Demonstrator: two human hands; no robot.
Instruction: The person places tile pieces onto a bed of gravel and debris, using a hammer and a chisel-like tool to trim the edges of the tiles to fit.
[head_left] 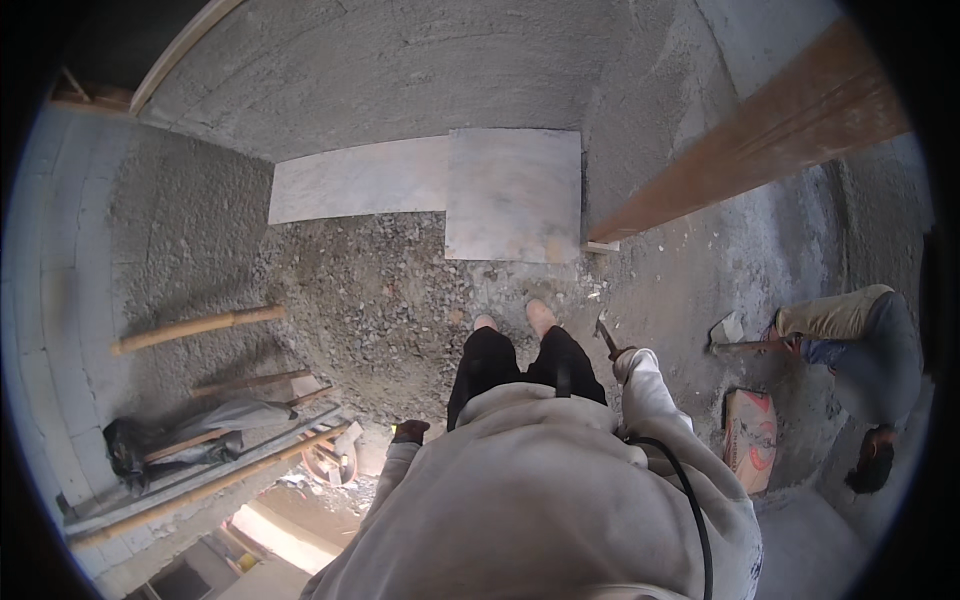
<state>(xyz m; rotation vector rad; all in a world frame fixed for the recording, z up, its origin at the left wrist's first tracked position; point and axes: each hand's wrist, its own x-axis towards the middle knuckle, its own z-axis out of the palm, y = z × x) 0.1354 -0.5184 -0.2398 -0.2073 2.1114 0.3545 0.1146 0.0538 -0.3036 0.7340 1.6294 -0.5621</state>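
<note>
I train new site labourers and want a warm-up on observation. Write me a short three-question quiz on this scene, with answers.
1. Which of the camera wearer's hands grips the slim, brownish, elongated hand tool?

2. True or false: the flat, rectangular, pale sack with red markings lies in the left half of the picture.

3. How many pale, flat, rectangular boards show ahead of the wearer's feet?

Key:
1. The right hand.
2. False; it lies in the right half.
3. Two, side by side.
</note>
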